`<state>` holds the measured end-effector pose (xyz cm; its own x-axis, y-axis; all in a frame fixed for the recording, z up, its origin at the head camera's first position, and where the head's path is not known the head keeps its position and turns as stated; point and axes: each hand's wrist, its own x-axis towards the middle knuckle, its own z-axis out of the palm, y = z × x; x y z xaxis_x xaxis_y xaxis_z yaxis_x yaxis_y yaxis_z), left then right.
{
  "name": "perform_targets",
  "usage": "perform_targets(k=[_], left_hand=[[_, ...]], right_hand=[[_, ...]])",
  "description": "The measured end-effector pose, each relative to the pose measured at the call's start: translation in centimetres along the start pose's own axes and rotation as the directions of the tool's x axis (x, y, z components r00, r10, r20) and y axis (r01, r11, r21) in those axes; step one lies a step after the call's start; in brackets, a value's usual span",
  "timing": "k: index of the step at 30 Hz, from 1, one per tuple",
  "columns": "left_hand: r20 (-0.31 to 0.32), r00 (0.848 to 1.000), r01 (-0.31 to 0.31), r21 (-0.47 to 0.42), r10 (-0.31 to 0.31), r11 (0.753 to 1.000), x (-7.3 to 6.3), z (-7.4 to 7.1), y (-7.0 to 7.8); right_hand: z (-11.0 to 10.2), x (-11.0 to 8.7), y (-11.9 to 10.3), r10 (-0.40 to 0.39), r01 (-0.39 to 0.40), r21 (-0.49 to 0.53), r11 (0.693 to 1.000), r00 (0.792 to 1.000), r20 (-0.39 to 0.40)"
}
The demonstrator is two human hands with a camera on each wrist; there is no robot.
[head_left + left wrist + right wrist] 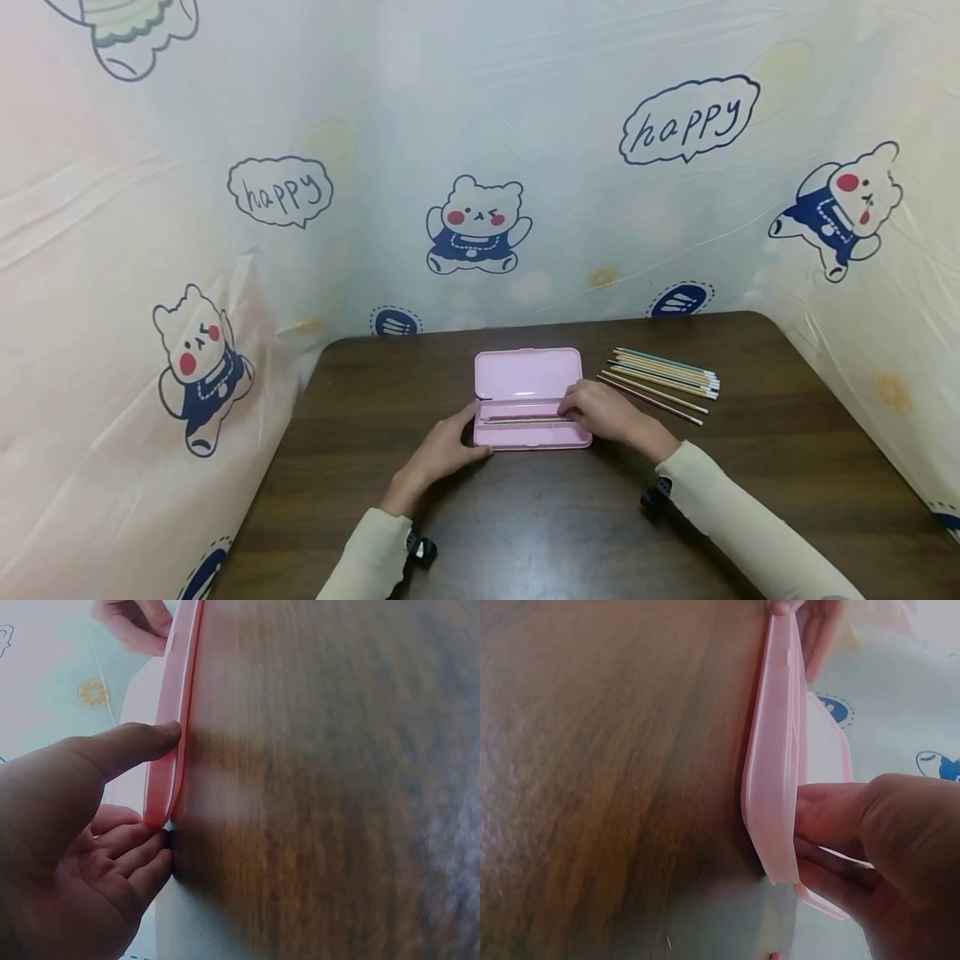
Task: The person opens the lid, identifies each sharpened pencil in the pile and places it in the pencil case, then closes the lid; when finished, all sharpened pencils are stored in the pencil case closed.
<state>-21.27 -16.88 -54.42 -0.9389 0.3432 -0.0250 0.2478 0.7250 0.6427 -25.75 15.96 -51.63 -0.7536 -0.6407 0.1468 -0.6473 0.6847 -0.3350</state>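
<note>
A pink pencil case (527,445) lies with its lid (528,373) raised at the back. Several thin pencils (517,420) lie lengthwise inside it. My left hand (444,446) grips the case's left end; in the left wrist view the thumb (154,739) presses on the front wall and the other fingers bend around the corner. At the right end, my right hand (603,408) reaches over the rim with bent fingers, by the pencils' right ends. In the right wrist view its fingertips are hidden behind the case wall, so I cannot tell whether they pinch a pencil.
Right of the case, a loose row of pencils (663,373) with white ends lies slantwise on the dark wooden table (540,517); a dark red pencil (648,398) is nearest the right wrist. A printed cloth (360,242) hangs behind the table and along both sides.
</note>
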Motion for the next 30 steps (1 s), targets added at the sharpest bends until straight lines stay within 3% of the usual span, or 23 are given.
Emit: perform_targets(k=[12,18,26,30], left_hand=[[0.003,1.000,0.020,-0.001,-0.020,1.000,-0.1,0.1,0.0],[0.000,1.000,0.002,-0.007,-0.002,1.000,-0.1,-0.1,0.3],[-0.005,1.000,-0.013,-0.001,0.013,1.000,0.0,0.0,0.1],[-0.003,1.000,-0.013,-0.001,0.013,1.000,0.0,-0.1,0.1]], right_hand=[[0.3,0.2,0.1,-0.012,0.012,-0.013,1.000,1.000,-0.009],[-1.3,-0.4,0.5,0.004,-0.002,0.041,0.999,0.999,-0.051],[-5.7,-2.9,4.3,0.181,-0.158,0.147,0.976,0.972,-0.151],[-7.4,-4.9,6.7,0.246,-0.225,0.127,0.966,0.951,-0.185]])
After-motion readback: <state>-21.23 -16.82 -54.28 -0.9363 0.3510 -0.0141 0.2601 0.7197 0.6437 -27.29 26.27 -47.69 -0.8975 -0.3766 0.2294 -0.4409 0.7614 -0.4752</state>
